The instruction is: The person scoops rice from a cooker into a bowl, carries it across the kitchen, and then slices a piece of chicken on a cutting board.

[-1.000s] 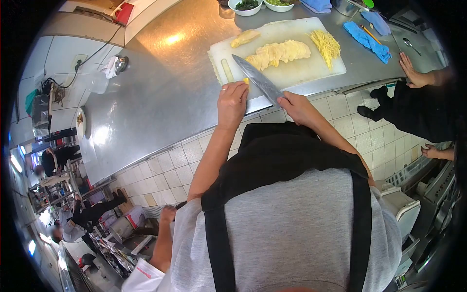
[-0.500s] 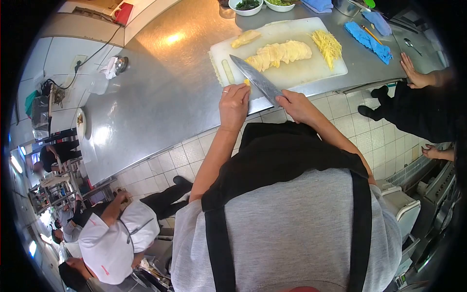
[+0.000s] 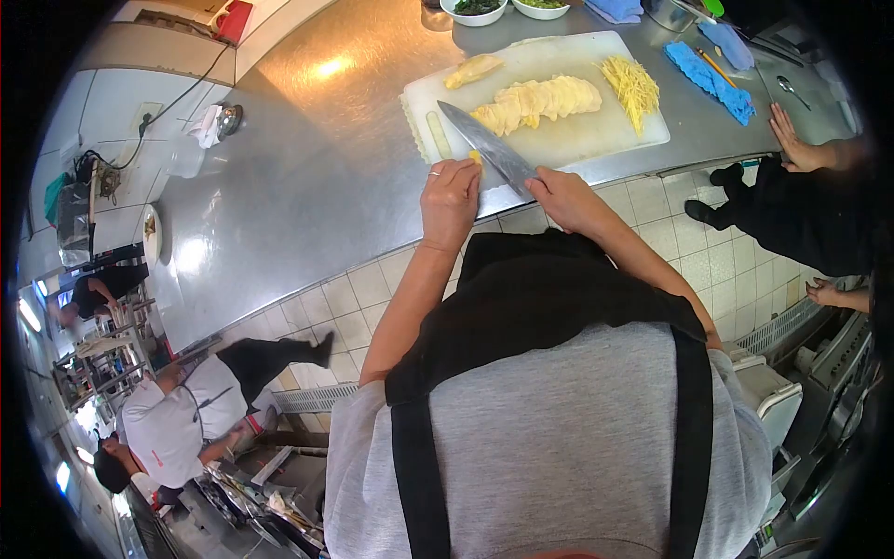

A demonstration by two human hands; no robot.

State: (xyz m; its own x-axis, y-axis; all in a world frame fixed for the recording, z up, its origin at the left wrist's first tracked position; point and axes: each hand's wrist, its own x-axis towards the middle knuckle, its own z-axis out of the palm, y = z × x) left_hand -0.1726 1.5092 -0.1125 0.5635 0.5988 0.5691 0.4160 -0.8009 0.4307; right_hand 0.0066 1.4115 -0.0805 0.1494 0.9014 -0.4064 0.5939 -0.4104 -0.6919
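Note:
At the near edge of the white cutting board (image 3: 559,158), my right hand (image 3: 561,193) is closed around the handle of a large knife (image 3: 494,147), whose blade points up and left over the board. My left hand (image 3: 450,194) is closed at the board's near left corner, with a small yellow piece (image 3: 476,156) at its fingertips. Pale yellow overlapping slices (image 3: 540,101) lie across the middle of the board. Thin yellow strips (image 3: 629,91) are heaped at its right end, and a pale yellow piece (image 3: 474,71) rests at the back left.
Two white bowls of greens (image 3: 473,11) stand behind the board. Blue cloths (image 3: 712,82) and a spoon (image 3: 793,91) lie right. A co-worker's hand (image 3: 790,138) rests on the counter's right edge. Another person in white (image 3: 177,419) is at the lower left.
The person in white has moved further left and down. My hands and the knife have barely shifted.

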